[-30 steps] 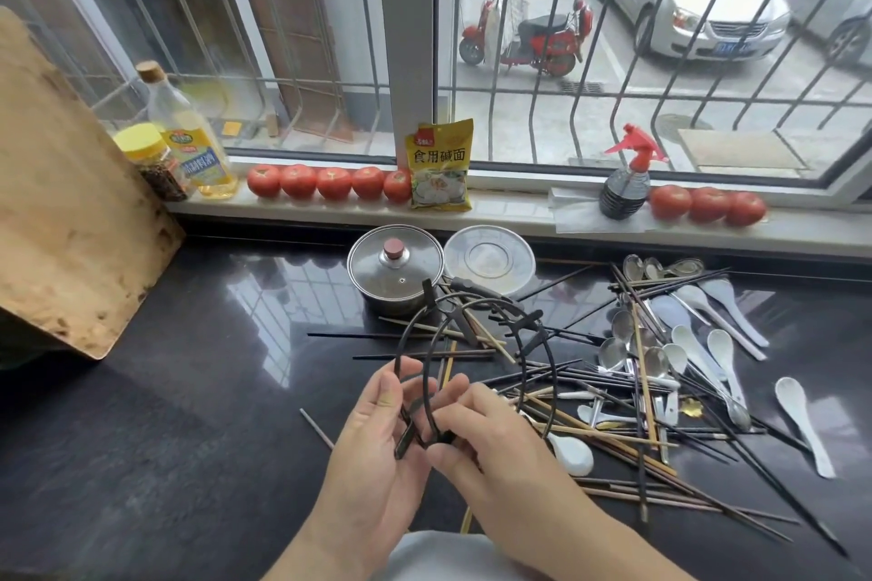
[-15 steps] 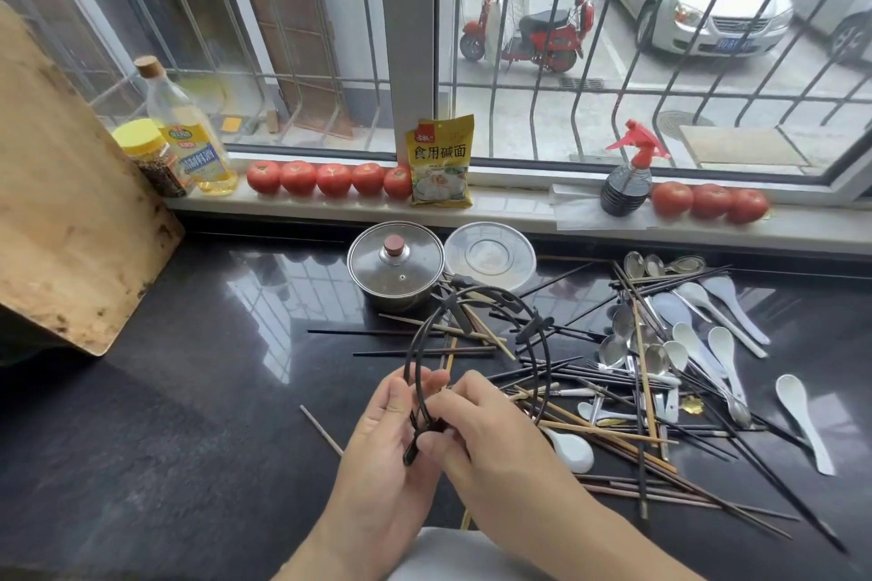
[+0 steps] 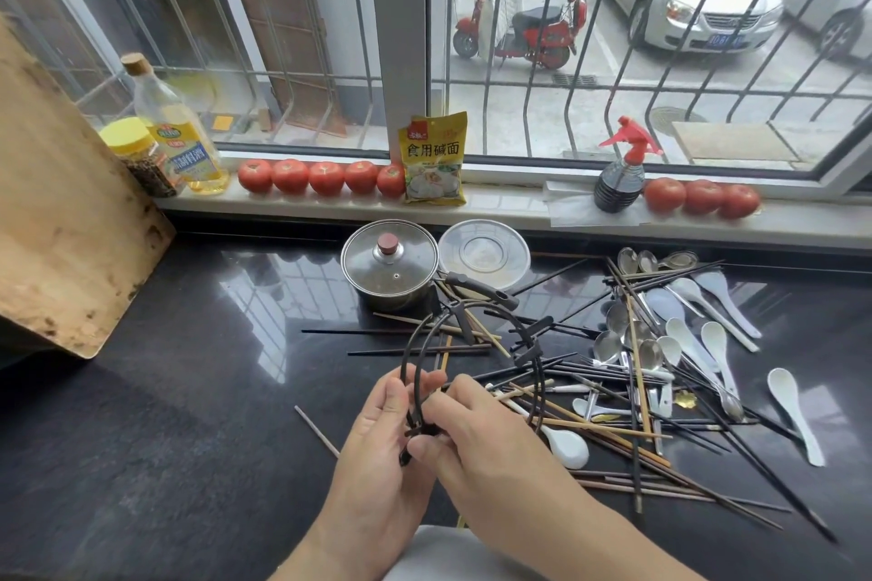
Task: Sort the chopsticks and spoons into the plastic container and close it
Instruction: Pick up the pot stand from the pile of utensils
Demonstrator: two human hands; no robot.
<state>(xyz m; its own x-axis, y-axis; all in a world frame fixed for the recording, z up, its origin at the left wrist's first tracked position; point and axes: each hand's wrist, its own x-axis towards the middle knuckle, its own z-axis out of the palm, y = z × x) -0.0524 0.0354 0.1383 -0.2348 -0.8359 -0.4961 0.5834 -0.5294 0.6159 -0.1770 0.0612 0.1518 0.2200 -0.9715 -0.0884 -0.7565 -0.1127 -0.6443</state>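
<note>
My left hand (image 3: pixel 377 448) and my right hand (image 3: pixel 476 439) meet low in the middle, and both pinch the lower ends of two curved black plastic hoops (image 3: pixel 476 311) that arch upward over the counter. A loose heap of black and wooden chopsticks (image 3: pixel 627 434) lies to the right, mixed with metal spoons (image 3: pixel 613 344) and white ceramic spoons (image 3: pixel 712 340). A round clear plastic container (image 3: pixel 483 252) stands behind the heap, by the sill. A pale rim shows at the bottom edge between my forearms.
A small steel pot with a glass lid (image 3: pixel 389 262) stands left of the clear container. A wooden board (image 3: pixel 61 222) leans at the left. Tomatoes (image 3: pixel 325 177), an oil bottle (image 3: pixel 177 132), a yellow packet (image 3: pixel 434 158) and a spray bottle (image 3: pixel 620 175) line the sill.
The black hoops have swung a little to the right and drawn closer together. My fingers have shifted along their lower ends; both hands stay in about the same place.
</note>
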